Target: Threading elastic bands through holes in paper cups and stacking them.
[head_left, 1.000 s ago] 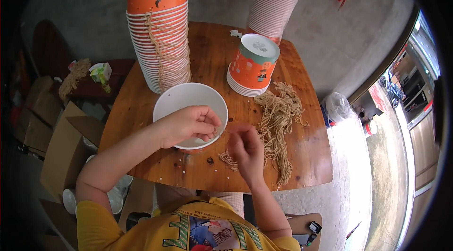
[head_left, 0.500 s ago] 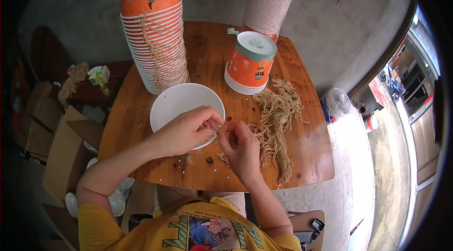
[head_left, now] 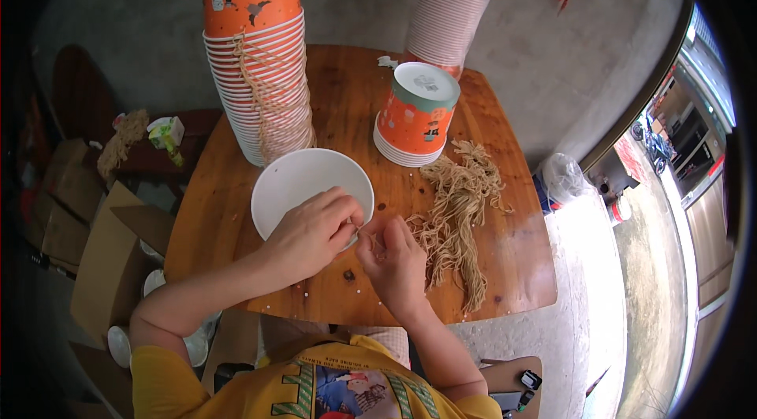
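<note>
Since a second ago, both hands have drawn together at the white bowl's (head_left: 303, 182) five-o'clock rim. My left hand (head_left: 311, 231) and right hand (head_left: 393, 261) seem to pinch a thin tan fibre strand (head_left: 364, 231) between fingertips; I cannot tell for certain. The loose fibre bundle (head_left: 457, 218) lies on the bench (head_left: 347, 96) at three o'clock. I judge it light, limp and tangly; best pinched near an end.

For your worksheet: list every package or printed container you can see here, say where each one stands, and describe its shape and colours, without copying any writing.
Tall cup stack: table's far left; orange and teal, cartoon print, twine-tied.
Upturned cup stack: table centre; orange, teal rim, white base.
Pale sleeve of cups: far edge; white with pink ribs.
Small carton: left of the table; green and white.
Cardboard boxes: floor, lower left; brown.
</note>
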`<state>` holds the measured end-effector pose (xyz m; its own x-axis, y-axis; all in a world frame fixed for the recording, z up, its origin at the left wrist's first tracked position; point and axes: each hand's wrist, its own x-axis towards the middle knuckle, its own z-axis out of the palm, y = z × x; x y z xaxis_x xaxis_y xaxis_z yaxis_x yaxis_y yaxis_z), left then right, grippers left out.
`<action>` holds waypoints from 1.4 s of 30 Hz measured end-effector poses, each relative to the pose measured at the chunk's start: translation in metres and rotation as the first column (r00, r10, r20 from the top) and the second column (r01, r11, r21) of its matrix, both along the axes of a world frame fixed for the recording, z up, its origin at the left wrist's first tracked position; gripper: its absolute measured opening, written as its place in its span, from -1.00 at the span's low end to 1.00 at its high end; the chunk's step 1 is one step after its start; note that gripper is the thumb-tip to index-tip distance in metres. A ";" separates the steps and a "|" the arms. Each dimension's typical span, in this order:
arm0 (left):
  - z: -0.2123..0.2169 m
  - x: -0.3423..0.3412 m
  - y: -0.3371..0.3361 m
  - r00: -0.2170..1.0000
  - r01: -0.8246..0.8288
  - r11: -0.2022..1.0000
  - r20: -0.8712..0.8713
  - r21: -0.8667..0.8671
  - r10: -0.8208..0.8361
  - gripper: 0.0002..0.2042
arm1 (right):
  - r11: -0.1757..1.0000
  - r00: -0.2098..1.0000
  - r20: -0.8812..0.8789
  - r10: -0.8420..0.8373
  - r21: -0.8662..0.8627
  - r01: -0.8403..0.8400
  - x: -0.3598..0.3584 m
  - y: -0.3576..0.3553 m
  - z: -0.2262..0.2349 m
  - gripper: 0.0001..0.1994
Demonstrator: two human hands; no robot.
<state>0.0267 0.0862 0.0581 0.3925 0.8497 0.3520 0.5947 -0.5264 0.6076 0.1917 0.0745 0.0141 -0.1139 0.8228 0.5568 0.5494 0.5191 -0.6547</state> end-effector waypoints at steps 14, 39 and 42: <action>-0.001 -0.001 0.000 0.953 0.066 0.911 0.296 -0.407 0.063 -0.88 | 0.996 0.984 -0.165 0.068 -0.038 -0.075 0.002 -0.002 -0.009 -0.85; 0.000 -0.006 0.010 0.916 0.235 0.878 0.396 -0.418 -0.057 -0.55 | 0.898 0.850 -0.518 0.095 -0.323 -0.297 0.008 0.008 -0.008 -0.89; 0.001 -0.006 0.010 0.913 0.231 0.859 0.407 -0.458 -0.029 -0.54 | 0.971 0.940 -0.329 0.096 -0.176 -0.160 0.012 0.004 -0.004 -0.85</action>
